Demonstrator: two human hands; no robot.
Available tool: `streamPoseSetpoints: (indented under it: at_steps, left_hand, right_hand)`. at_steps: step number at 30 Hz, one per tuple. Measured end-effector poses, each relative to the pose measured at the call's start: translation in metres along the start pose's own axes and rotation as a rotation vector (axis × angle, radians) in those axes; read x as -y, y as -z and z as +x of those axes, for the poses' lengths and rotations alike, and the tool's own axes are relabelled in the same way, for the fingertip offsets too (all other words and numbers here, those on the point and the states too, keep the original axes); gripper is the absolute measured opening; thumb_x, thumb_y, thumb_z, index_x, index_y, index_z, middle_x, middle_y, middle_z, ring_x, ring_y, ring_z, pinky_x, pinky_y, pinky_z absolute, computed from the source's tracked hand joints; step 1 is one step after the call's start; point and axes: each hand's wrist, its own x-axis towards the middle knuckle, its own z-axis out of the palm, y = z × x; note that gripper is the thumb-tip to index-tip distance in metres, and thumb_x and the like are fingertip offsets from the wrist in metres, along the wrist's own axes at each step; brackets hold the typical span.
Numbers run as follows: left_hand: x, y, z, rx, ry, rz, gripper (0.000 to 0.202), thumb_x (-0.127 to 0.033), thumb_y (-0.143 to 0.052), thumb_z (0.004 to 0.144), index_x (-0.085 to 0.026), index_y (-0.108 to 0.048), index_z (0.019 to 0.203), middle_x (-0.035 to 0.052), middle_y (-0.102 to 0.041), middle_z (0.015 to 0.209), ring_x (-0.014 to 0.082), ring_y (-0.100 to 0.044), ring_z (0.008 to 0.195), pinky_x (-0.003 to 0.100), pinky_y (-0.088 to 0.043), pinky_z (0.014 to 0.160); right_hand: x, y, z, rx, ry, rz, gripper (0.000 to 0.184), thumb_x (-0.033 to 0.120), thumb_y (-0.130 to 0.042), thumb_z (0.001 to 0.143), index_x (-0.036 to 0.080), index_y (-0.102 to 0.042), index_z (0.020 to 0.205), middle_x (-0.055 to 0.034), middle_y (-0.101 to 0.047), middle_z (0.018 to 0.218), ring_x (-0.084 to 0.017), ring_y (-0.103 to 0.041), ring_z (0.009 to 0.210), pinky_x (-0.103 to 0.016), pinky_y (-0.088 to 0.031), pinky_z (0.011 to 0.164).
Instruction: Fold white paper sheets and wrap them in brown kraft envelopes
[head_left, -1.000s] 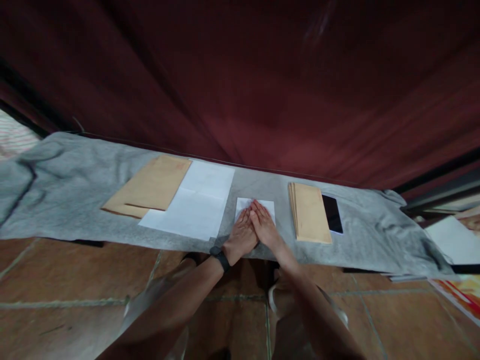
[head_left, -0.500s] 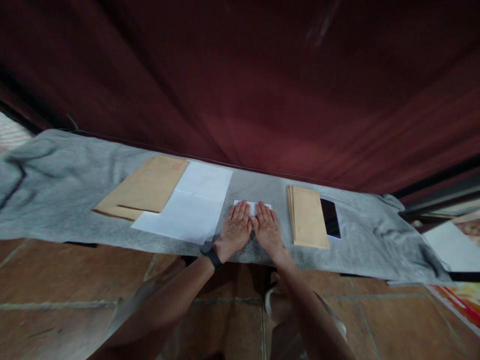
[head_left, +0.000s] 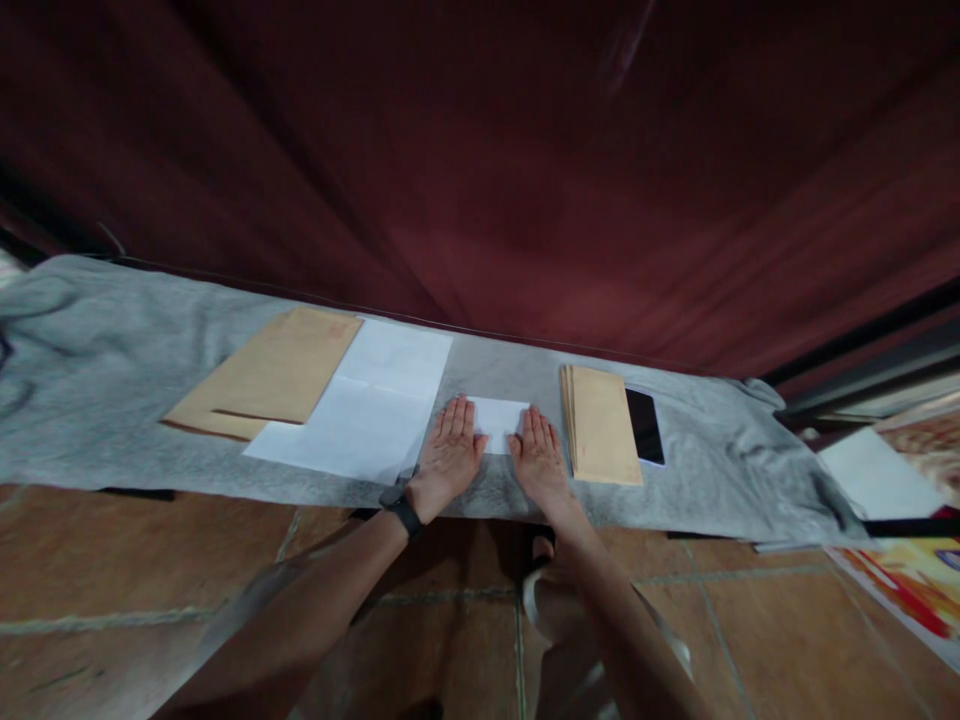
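A small folded white sheet of paper lies on the grey cloth in front of me. My left hand rests flat over its left edge, palm down with the fingers stretched out. Over its right edge lies my right hand, also flat and open. Between the two thumbs the middle of the paper shows. Left of my hands are larger white sheets with a crease across them, partly under brown envelopes. To the right sits a stack of narrower brown envelopes.
The grey cloth covers a long, narrow surface. A dark-screened phone lies partly under the right envelope stack. A dark red curtain-like sheet rises behind. Tiled floor shows below, and a colourful printed item is at the lower right.
My hands have slid apart along the folded paper, left hand leftward and right hand rightward, uncovering its middle. The whole view has shifted slightly.
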Motion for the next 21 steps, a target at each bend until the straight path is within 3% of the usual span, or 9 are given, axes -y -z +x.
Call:
streamPoseSetpoints:
  at_steps: [10,16,21]
  left_hand:
    - [0.004,-0.001,-0.008,-0.065,0.029,-0.029,0.061,-0.032,-0.034,0.101,0.003,-0.038,0.151,0.0233,-0.033,0.161,0.0310,-0.030,0.151,0.047,-0.026,0.124]
    - [-0.012,-0.003,-0.026,-0.087,-0.262,-0.099,0.058,-0.028,-0.032,0.101,-0.002,-0.036,0.153,0.0190,-0.035,0.161,0.0256,-0.027,0.153,0.046,-0.026,0.125]
    - [-0.015,-0.008,-0.035,-0.074,-0.300,-0.084,0.058,-0.021,-0.031,0.099,0.000,-0.034,0.153,0.0218,-0.036,0.160,0.0261,-0.027,0.153,0.047,-0.028,0.125]
  right_hand:
    - [-0.007,0.012,-0.010,0.001,-0.045,0.083,0.058,0.035,-0.028,0.107,0.001,-0.036,0.154,-0.0219,-0.035,0.160,-0.030,-0.032,0.151,-0.048,-0.032,0.121]
    - [0.005,0.029,-0.005,0.142,0.171,0.262,0.058,0.039,-0.020,0.109,0.011,-0.032,0.158,-0.0112,-0.031,0.164,-0.020,-0.024,0.154,-0.044,-0.028,0.125]
    - [0.014,0.029,-0.010,0.261,0.218,0.245,0.059,0.044,-0.021,0.109,0.012,-0.032,0.158,-0.0095,-0.033,0.164,-0.018,-0.025,0.154,-0.042,-0.023,0.127]
